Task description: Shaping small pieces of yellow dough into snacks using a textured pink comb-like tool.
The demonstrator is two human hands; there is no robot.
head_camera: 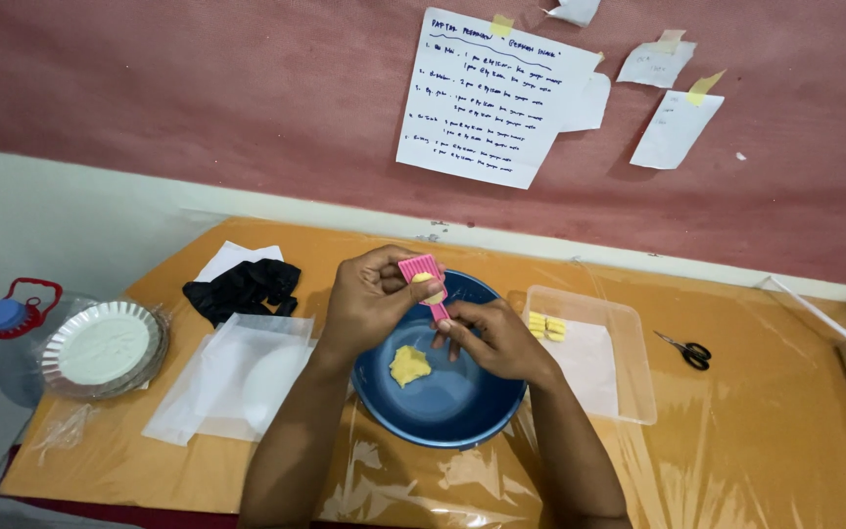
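Note:
My left hand [369,299] and my right hand [492,338] meet above a blue bowl [462,407]. Together they hold a small pink ridged mould with a handle [423,272]. The left hand's thumb presses a bit of yellow dough [424,279] onto the ridged face, while the right hand pinches the pink handle from below. A lump of yellow dough [409,365] lies inside the bowl, just under the hands.
To the right stands a clear plastic tray [629,377] holding a few shaped yellow dough pieces [545,326], with scissors [687,350] beyond it. To the left lie clear plastic sheets [237,377], a black glove [245,287], foil pans [102,348] and a water jug [14,318]. Paper notes hang on the wall.

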